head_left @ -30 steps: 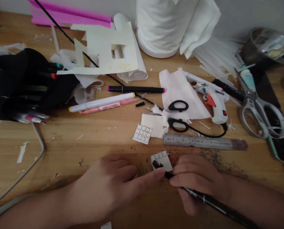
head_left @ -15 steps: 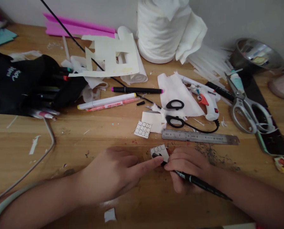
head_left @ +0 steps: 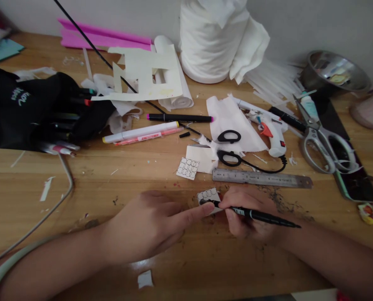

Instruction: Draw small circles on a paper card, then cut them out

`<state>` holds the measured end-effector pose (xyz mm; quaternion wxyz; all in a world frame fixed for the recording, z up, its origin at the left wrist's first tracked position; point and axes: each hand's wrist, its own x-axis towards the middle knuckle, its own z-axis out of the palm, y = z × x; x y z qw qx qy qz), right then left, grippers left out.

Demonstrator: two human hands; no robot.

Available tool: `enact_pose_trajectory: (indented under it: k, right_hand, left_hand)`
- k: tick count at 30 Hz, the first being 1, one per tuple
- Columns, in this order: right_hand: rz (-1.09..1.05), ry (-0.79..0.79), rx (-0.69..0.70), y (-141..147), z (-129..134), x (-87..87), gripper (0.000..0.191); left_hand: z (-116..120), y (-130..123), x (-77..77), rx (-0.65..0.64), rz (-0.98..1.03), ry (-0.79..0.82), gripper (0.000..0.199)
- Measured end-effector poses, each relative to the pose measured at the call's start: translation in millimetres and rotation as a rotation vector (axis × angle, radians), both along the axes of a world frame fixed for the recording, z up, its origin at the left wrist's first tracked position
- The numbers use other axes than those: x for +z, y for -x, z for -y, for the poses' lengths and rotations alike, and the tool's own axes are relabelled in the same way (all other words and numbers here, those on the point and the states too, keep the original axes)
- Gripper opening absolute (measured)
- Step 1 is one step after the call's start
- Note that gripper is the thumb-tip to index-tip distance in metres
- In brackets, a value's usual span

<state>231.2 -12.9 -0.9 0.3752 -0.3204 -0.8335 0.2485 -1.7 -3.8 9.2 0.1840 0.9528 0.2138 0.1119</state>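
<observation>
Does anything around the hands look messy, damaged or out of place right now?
Yes: dark specks are scattered over the wooden tabletop beside the right hand, below the metal ruler. They look like stains or debris; I can't tell which. A stray white scrap also lies alone near the front.

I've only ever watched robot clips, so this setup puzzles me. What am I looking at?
There's no machine here: these are a person's own bare hands, filmed by a camera worn on their head, looking forward and down.

The right hand holds a slim black pen. The left hand reaches one digit over a small white card with black circles.

Around them on the brown wooden table lie a grey metal ruler, black-handled scissors and a white glue gun.
</observation>
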Motion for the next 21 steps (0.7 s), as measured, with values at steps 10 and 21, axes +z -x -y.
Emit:
enact_pose_trajectory:
  k: [10,21]
  right_hand:
    - [0.056,-0.355,0.099,-2.4,8.3,-6.1,0.011]
    - [0.258,-0.533,0.224,2.5,5.0,1.4,0.014]
  left_hand:
    - [1.1,0.5,1.5,0.029,-0.071,-0.012,0.044]
    - [2.4,3.4,-0.7,0.029,-0.122,0.031,0.048]
